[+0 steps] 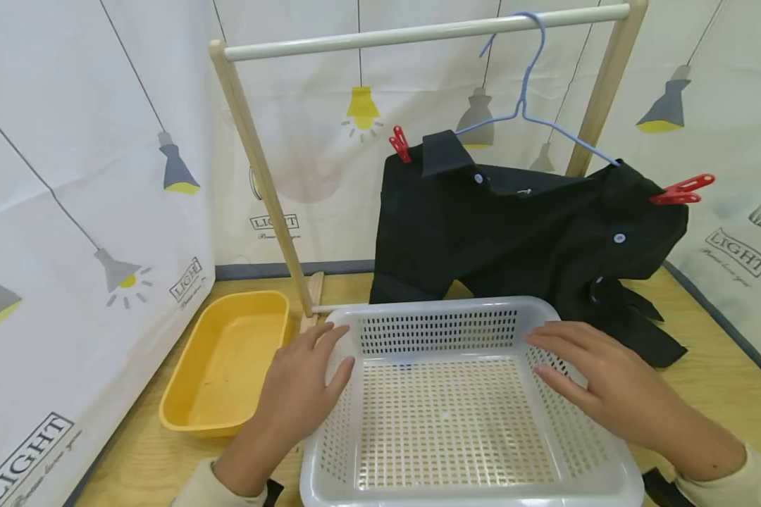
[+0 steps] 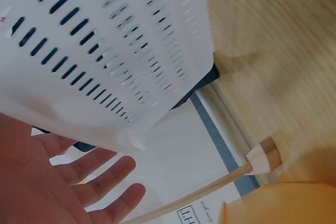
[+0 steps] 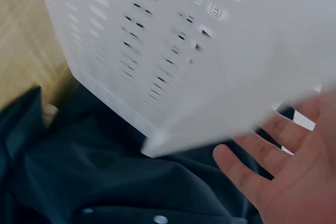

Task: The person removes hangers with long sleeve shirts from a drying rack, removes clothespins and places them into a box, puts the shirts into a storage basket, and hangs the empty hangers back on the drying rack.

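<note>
A white perforated plastic basket (image 1: 450, 429) stands on the table in front of me in the head view. My left hand (image 1: 304, 377) is at its left rim, fingers relaxed and spread. On the opposite side, my right hand (image 1: 609, 377) reaches over the right rim with its fingers extended. Both wrist views show the fingers loosely straight beside the basket's rim, not curled round it. Behind the basket a black shirt (image 1: 514, 239) with white buttons hangs from a blue hanger (image 1: 525, 84), its lower part draping onto the table.
The hanger hooks over a white rail (image 1: 380, 39) on a wooden stand (image 1: 263, 176). Red clothespins (image 1: 678, 191) clip the shirt's shoulders. At the left lies a yellow tray (image 1: 228, 366). Lamp-patterned cloth (image 1: 101, 176) encloses the table (image 1: 723, 380) at back and sides.
</note>
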Available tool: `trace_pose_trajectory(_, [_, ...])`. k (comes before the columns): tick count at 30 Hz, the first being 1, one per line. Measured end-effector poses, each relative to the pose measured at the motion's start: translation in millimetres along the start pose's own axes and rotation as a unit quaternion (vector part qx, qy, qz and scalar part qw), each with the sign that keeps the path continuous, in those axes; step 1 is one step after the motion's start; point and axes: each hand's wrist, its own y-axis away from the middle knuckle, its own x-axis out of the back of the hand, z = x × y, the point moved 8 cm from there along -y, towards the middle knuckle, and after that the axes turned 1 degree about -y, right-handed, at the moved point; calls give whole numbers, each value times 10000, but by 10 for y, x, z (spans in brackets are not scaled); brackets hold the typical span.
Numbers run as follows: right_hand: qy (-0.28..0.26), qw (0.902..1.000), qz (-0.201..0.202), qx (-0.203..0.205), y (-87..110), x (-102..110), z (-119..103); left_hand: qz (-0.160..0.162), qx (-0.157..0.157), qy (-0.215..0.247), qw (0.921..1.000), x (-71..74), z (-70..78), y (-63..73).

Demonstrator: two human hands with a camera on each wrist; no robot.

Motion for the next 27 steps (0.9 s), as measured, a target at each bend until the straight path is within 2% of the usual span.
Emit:
trace_pose_trajectory(4, [127, 9986, 399, 314, -76, 169, 21, -89, 139, 225, 9996, -117, -70, -41])
trace_pose_trajectory(7, [187, 9965, 657, 475, -172, 359, 69, -256, 192, 595, 9977, -209, -92, -66])
trace_pose_trajectory(11, [249, 9933, 1031, 462, -396, 662, 115, -698, 358, 1311, 9883, -301, -84, -85])
trace_pose_trajectory(14, [307, 9906, 1327, 147, -586, 876, 161, -914, 460, 1789, 9785, -332, -57, -92])
trace_pose_trajectory(19, [272, 9849, 1638, -494, -868, 1153, 275, -848, 381, 2233, 9703, -334, -18, -105])
trace_pose_trajectory(23, [195, 9804, 1867, -592, -1046, 1293, 352, -762, 347, 2476, 9652, -351, -19, -102])
trace_pose_trajectory(27, [188, 9787, 1902, -751, -1203, 1331, 437, -762, 473, 2709, 9584, -385, -41, -80])
